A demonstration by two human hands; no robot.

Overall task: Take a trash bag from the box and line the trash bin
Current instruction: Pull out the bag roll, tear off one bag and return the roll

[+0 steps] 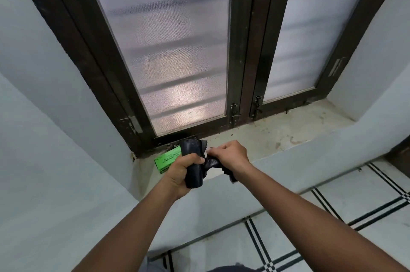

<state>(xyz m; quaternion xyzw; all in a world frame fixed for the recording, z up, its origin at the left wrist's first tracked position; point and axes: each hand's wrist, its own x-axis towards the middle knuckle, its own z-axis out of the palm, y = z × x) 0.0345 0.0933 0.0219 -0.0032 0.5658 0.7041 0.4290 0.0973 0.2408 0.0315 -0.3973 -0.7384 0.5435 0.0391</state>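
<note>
A black roll of trash bags (194,174) stands upright in the grip of my left hand (180,172), just above the window sill's front edge. My right hand (230,155) pinches the loose end of a black bag (213,162) that stretches from the roll toward the right. Behind my left hand a green box (166,159) with dark print lies on the sill, partly hidden by the hand and the roll. No trash bin is in view.
A pale, stained window sill (277,136) runs below a dark-framed window (241,50) with frosted panes and small latches. Grey walls close in on both sides. White floor tiles with black lines (332,227) lie at the lower right.
</note>
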